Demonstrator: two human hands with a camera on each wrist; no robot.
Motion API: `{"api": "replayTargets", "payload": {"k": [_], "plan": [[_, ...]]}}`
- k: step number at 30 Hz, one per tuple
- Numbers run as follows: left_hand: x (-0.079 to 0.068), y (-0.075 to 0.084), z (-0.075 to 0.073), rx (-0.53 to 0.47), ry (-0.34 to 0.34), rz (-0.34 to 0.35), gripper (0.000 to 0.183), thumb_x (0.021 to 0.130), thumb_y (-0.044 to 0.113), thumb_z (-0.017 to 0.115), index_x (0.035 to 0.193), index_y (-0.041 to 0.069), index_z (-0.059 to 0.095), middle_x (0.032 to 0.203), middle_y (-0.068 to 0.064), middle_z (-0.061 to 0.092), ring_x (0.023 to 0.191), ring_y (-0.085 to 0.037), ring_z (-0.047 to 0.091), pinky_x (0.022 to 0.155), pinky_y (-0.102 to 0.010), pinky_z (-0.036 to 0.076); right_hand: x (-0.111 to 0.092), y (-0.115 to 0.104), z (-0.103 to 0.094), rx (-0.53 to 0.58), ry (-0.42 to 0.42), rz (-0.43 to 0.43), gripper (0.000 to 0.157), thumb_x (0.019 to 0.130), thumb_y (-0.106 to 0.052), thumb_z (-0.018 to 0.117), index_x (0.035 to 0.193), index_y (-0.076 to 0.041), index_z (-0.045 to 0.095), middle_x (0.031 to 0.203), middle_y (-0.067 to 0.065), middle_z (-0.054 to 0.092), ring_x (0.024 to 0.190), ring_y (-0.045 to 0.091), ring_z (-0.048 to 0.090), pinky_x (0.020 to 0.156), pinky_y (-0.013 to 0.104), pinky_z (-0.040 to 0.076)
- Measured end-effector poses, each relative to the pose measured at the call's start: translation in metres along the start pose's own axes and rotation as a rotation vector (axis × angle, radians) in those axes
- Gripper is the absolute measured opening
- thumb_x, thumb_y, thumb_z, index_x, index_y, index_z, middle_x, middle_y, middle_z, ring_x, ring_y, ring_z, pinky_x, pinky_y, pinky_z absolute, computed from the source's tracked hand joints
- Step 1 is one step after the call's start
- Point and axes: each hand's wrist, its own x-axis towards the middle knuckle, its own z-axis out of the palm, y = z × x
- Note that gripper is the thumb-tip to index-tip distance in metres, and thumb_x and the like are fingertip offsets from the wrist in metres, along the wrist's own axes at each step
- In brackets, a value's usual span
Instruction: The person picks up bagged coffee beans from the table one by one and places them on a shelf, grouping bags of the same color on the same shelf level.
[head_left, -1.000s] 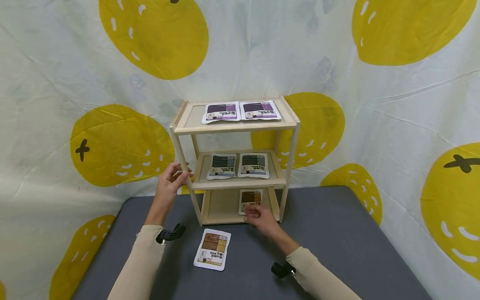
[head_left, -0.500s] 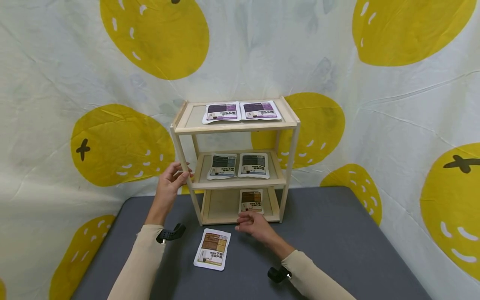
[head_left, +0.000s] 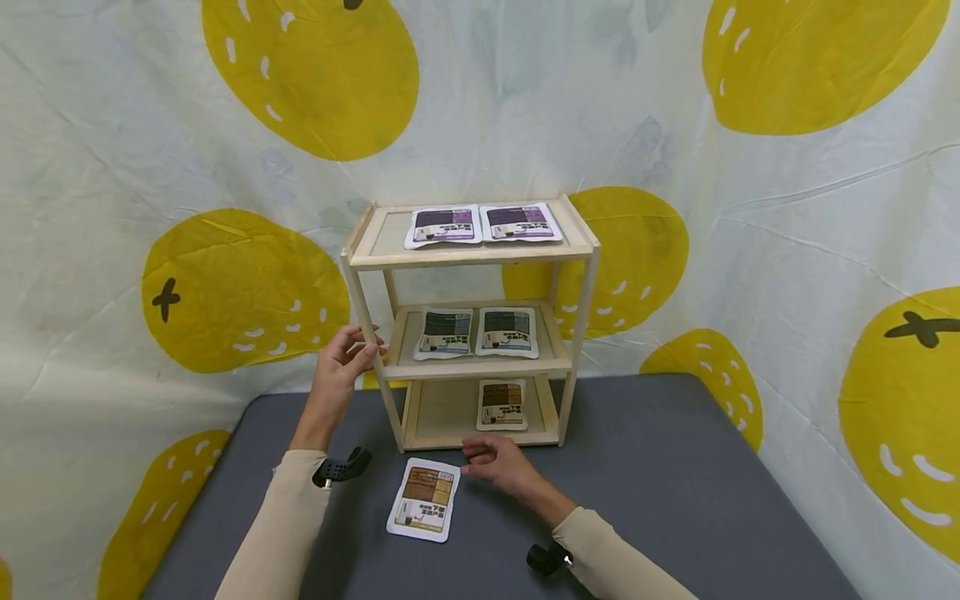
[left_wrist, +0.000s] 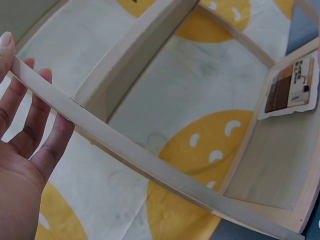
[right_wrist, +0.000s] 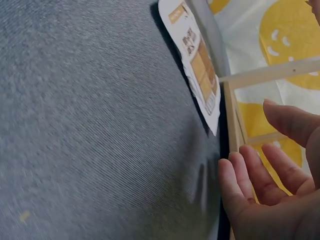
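My left hand (head_left: 333, 375) holds the left front post of a small wooden shelf rack (head_left: 471, 368). In the left wrist view, its thumb and fingertips pinch the post (left_wrist: 145, 152). My right hand (head_left: 506, 471) hovers in front of the bottom shelf, fingers loosely bent around nothing. Its fingertips are close to the upper right corner of a white pouch with a brown label (head_left: 424, 500), which lies flat on the table. The right wrist view shows that pouch (right_wrist: 200, 65) beyond the fingers. A similar brown-labelled pouch (head_left: 502, 406) lies on the right of the bottom shelf.
Two purple-labelled pouches lie side by side on the top shelf (head_left: 480, 260). The middle shelf bears two dark-labelled pouches (head_left: 507, 332). A dark grey cloth (head_left: 660, 483) covers the table. Behind hangs a white curtain (head_left: 480, 100) with large yellow fruit prints.
My right hand has drawn back from the pouch on the bottom shelf, moving left and nearer, toward the pouch on the table. The left hand keeps its hold on the post.
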Motion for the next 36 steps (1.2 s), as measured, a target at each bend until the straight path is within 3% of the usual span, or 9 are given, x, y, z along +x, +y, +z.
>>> {"api": "replayTargets", "payload": {"k": [8, 12, 19, 27, 32, 36], "plan": [[0.000, -0.001, -0.001, 0.032, 0.000, -0.004, 0.038, 0.102, 0.014, 0.062, 0.135, -0.002, 0.053, 0.112, -0.006, 0.063, 0.103, -0.020, 0.067, 0.088, -0.026, 0.057, 0.002, 0.006, 0.012, -0.027, 0.008, -0.026, 0.049, 0.085, -0.001, 0.079, 0.130, 0.009, 0.061, 0.128, 0.030, 0.063, 0.109, 0.044, 0.064, 0.085, 0.037, 0.057], [0.000, 0.000, 0.000, 0.037, 0.011, -0.009, 0.040, 0.102, 0.015, 0.062, 0.136, -0.004, 0.051, 0.112, -0.007, 0.063, 0.105, -0.025, 0.067, 0.087, -0.027, 0.057, 0.004, 0.006, 0.017, -0.039, 0.003, -0.035, 0.049, 0.085, 0.000, 0.079, 0.129, 0.010, 0.061, 0.129, 0.029, 0.063, 0.107, 0.042, 0.064, 0.083, 0.036, 0.057], [-0.001, 0.001, 0.001, 0.050, 0.020, -0.013, 0.033, 0.102, 0.017, 0.063, 0.132, 0.006, 0.057, 0.113, -0.011, 0.063, 0.108, -0.034, 0.065, 0.087, -0.028, 0.057, 0.007, 0.006, 0.026, -0.080, -0.013, -0.006, 0.051, 0.085, -0.004, 0.080, 0.131, 0.008, 0.061, 0.129, 0.026, 0.064, 0.107, 0.035, 0.064, 0.082, 0.035, 0.054], [-0.001, 0.000, 0.001, 0.050, 0.022, -0.013, 0.042, 0.102, 0.015, 0.062, 0.136, -0.006, 0.050, 0.112, -0.008, 0.063, 0.105, -0.027, 0.067, 0.087, -0.027, 0.057, 0.013, 0.007, 0.039, -0.241, 0.024, -0.018, 0.050, 0.080, -0.009, 0.085, 0.125, 0.004, 0.066, 0.117, 0.017, 0.069, 0.104, 0.030, 0.063, 0.086, 0.039, 0.051], [-0.001, 0.000, 0.000, 0.048, 0.004, -0.001, 0.042, 0.102, 0.014, 0.062, 0.137, -0.006, 0.050, 0.112, -0.007, 0.063, 0.104, -0.021, 0.068, 0.087, -0.026, 0.057, 0.012, 0.009, 0.047, -0.444, 0.075, -0.049, 0.056, 0.074, -0.019, 0.092, 0.124, -0.004, 0.070, 0.117, 0.010, 0.066, 0.109, 0.030, 0.058, 0.093, 0.045, 0.048], [-0.001, 0.000, 0.000, 0.038, 0.003, 0.006, 0.037, 0.101, 0.016, 0.063, 0.134, 0.001, 0.055, 0.111, -0.006, 0.063, 0.103, -0.022, 0.068, 0.086, -0.026, 0.057, 0.010, 0.010, 0.052, -0.505, 0.103, -0.065, 0.057, 0.072, -0.020, 0.093, 0.123, -0.008, 0.071, 0.116, 0.009, 0.061, 0.106, 0.027, 0.050, 0.089, 0.042, 0.044]]}}
